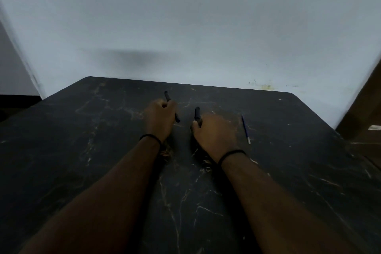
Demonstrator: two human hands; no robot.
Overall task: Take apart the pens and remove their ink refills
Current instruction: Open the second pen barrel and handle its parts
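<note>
Head view: 2 hands, left (159,116) and right (214,132), knuckles up, each clenched around 1 black pen piece.

A single wide-angle head view looks forward and steeply down from above the person's shoulders, so both forearms enter from the bottom edge and converge toward the left hand (159,116) and right hand (214,132) near frame centre. The dark marbled table (103,171) fills the lower half, close to the lens at the bottom and receding to its far edge at mid-height, where the pale wall (185,16) it faces fills the upper half. Lens distortion bends the wall edges inward at both sides; with only this one view, no second view shares any part of the scene.
</note>
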